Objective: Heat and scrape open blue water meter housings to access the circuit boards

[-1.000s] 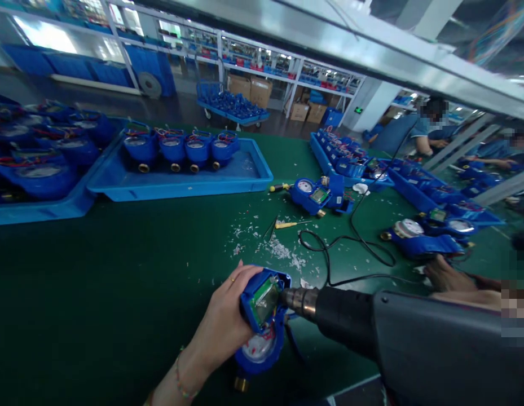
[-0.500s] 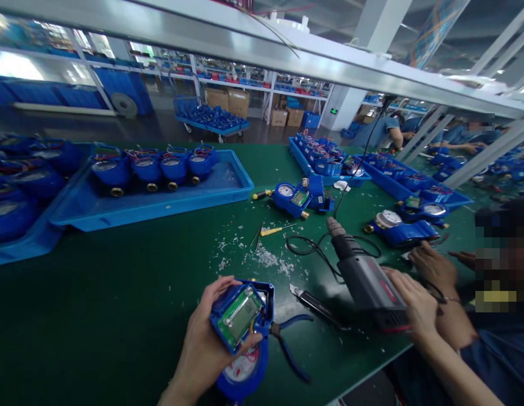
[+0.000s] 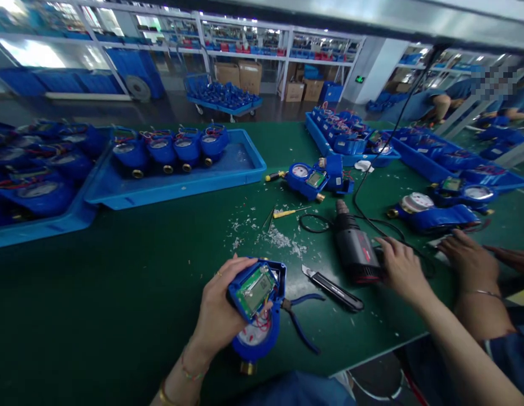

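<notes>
Daylight glares white through the far-left windows (image 3: 33, 53); the green counter (image 3: 160, 282) falls dim at its near left, and the distant shelves (image 3: 245, 42) look soft.

Bench (image 3: 118, 293) passable L of L hand (image 3: 221, 301); pliers (image 3: 286, 305), cutter (image 3: 335, 290) block betw. meter (image 3: 262, 338) & heat gun (image 3: 355, 248).

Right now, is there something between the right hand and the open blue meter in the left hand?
Yes. From the right hand to the blue meter, the heat gun comes first, then the knife, then the pliers, nearest the meter. All three are on the green table.
</notes>
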A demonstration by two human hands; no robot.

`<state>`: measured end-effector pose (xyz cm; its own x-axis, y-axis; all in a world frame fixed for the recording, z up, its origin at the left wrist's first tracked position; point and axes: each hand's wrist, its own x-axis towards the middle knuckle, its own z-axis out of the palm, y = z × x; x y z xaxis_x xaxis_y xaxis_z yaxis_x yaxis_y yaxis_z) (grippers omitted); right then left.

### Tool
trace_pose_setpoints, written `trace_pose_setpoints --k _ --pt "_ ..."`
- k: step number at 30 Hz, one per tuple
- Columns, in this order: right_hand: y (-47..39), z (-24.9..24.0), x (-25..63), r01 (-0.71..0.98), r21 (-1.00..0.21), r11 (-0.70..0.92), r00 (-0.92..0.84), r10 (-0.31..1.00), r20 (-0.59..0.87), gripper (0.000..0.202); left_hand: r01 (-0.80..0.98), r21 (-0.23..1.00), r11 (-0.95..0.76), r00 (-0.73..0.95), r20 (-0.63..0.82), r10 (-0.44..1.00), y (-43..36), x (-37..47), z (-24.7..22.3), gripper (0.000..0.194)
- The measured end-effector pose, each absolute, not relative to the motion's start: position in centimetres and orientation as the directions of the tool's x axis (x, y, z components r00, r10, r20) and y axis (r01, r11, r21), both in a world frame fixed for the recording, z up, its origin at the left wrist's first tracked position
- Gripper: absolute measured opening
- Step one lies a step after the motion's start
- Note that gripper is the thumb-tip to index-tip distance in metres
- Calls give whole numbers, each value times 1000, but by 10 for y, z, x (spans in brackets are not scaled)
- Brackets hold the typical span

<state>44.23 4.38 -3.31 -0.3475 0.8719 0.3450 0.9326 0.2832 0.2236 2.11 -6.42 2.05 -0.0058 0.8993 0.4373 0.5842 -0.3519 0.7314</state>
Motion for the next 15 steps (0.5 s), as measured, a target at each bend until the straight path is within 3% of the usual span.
trace_pose_setpoints --k 2,4,6,11,15 --pt "22 -15 433 925 196 326 -378 848 372 53 569 746 -346 -17 431 902 -64 22 21 58" --pt "-1 -7 414 886 106 451 -451 786 423 44 552 760 -344 -26 428 904 -64 23 20 58" --pt "-20 -13 388 815 39 578 -551 752 362 37 530 775 -344 -28 421 907 -63 24 20 59" --pt "-33 -48 348 704 116 701 -705 669 238 40 496 783 -375 30 417 909 -63 25 18 61" --pt "-27 -25 354 698 117 707 -714 673 195 46 487 759 -433 52 469 882 -63 23 17 57"
